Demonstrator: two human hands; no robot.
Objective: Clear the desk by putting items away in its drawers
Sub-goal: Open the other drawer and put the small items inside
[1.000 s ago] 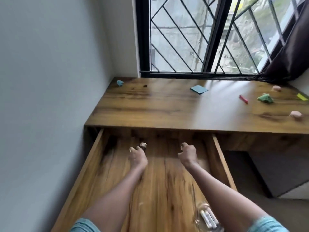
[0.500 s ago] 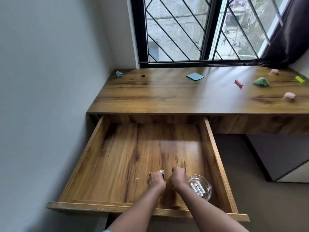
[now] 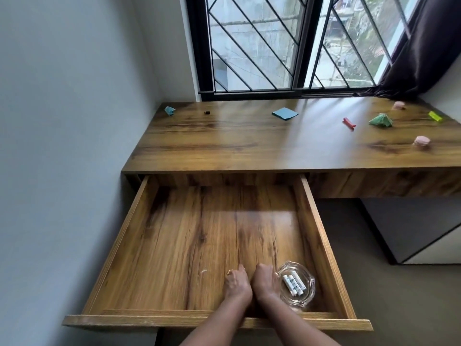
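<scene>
Reaching over the front lip of the open wooden drawer (image 3: 321, 245), both hands rest side by side on its glossy, dark-grained floor. The left hand (image 3: 235, 283), a gold ring on one finger, and the right hand (image 3: 264, 280) curl knuckles-up; whether either holds anything cannot be told. Just beside the right hand sits a clear glass ashtray (image 3: 296, 287) holding white sticks. Folded paper scraps lie scattered across the desk (image 3: 249, 146).
</scene>
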